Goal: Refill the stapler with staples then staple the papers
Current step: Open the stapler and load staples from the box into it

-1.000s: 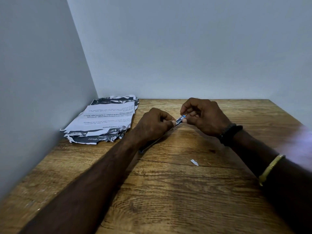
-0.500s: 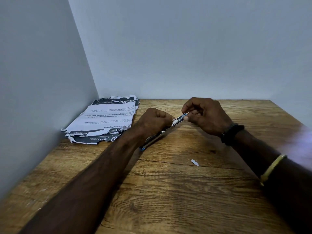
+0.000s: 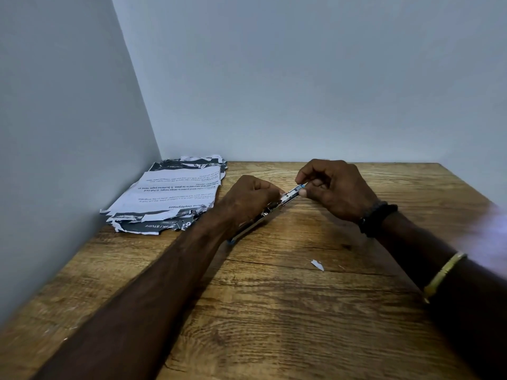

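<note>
A slim metal stapler (image 3: 288,197) with blue ends lies opened out flat across the middle of the wooden table (image 3: 274,311). My left hand (image 3: 247,198) grips its middle, hiding much of it. My right hand (image 3: 334,187) pinches the far end between thumb and fingers, just above the table. Whether staples sit in the channel cannot be told. A stack of torn printed papers (image 3: 170,196) lies in the back left corner, left of my left hand.
Grey walls close off the table at the back and on the left. A small white paper scrap (image 3: 317,264) lies on the wood in front of my right wrist. The table's right edge runs diagonally at the far right.
My hands have drawn slightly apart along the stapler, showing more of its metal channel between them. The papers and the scrap have not moved.
</note>
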